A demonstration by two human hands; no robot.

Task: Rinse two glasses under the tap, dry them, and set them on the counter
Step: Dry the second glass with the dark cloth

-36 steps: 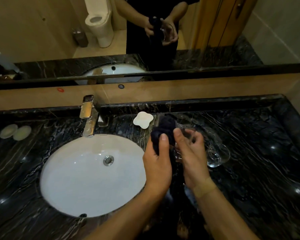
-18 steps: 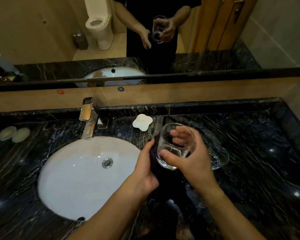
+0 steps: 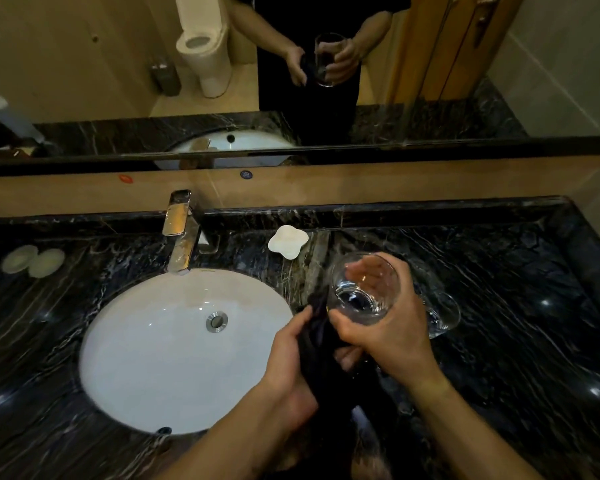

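A: What is the right hand doing?

B: It is closed around a clear round drinking glass, thumb on the near side and fingers on the far side. The glass is raised above the counter and tilted, with its mouth turned away from the person.

A: And the left hand?

B: It grips a dark, soft cloth, bunched between thumb and fingers. The cloth hangs just beside the glass, touching its lower edge or nearly so; I cannot tell which.

A: So which step is this?

B: I judge it is drying. The tall chrome tap shows no running water, and the white oval basin lies to the left of both hands.

A: What does the next move need?

B: Probably to bring the cloth onto or into the glass while the right hand turns it, holding firmly.

A: The other glass?

B: A second clear glass is on the black veined marble counter, just behind the right hand and partly hidden.
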